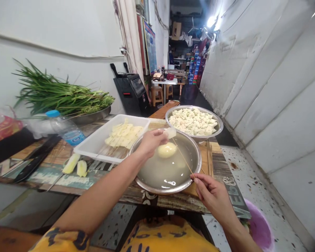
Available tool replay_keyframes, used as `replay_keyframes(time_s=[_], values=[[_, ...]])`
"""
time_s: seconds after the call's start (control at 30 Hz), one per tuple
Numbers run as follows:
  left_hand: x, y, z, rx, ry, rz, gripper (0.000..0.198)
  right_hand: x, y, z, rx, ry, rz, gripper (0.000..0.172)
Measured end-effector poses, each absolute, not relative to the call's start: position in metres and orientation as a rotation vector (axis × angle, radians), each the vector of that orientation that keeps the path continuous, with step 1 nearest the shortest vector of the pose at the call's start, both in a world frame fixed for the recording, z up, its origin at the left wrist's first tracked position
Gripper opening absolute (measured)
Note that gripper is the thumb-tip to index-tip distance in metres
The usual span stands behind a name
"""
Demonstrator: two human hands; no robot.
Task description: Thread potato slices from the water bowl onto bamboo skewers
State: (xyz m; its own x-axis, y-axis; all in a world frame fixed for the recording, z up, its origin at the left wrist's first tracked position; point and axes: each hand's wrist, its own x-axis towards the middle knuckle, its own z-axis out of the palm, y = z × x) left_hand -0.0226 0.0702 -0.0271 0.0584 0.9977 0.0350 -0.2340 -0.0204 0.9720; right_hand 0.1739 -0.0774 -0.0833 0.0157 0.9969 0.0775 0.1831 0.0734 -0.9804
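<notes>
Above a metal basin of cloudy water (170,188), my left hand (152,141) pinches a thin pale potato slice (170,132). My right hand (211,190) grips the lower end of a bamboo skewer (184,158) at the basin's right rim. The skewer slants up to the slice; whether its tip has pierced it I cannot tell. A peeled potato (167,150) lies in the water just below my left hand. Left of the basin, a white plastic tray (94,154) carries skewered pale slices (126,134). Several loose skewers (210,161) lie on the table to the right.
Behind the basin stands a metal bowl (219,126) of cauliflower florets (193,120). Green leafy stalks (65,94) fill a pan at the left. A water bottle (68,129), a black-handled knife (36,159) and two vegetable pieces (71,163) lie nearby. A purple tub (262,227) is on the floor.
</notes>
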Motion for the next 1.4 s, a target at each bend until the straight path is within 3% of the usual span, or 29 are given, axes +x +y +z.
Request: replay_keyframes(time_s=[0.4, 1.2, 1.4], values=[[-0.019, 0.065, -0.027, 1.202, 0.926, 1.373, 0.025, 0.176, -0.076, -0.087, -1.309, -1.349, 1.052, 0.048], [-0.02, 0.068, -0.031, 1.456, 0.991, 1.326, 0.018, 0.176, -0.076, -0.082, -1.297, -1.324, 1.1, 0.049], [-0.019, 0.067, -0.03, 1.364, 0.903, 1.265, 0.022, 0.176, -0.071, -0.072, -1.167, -1.14, 1.424, 0.046]])
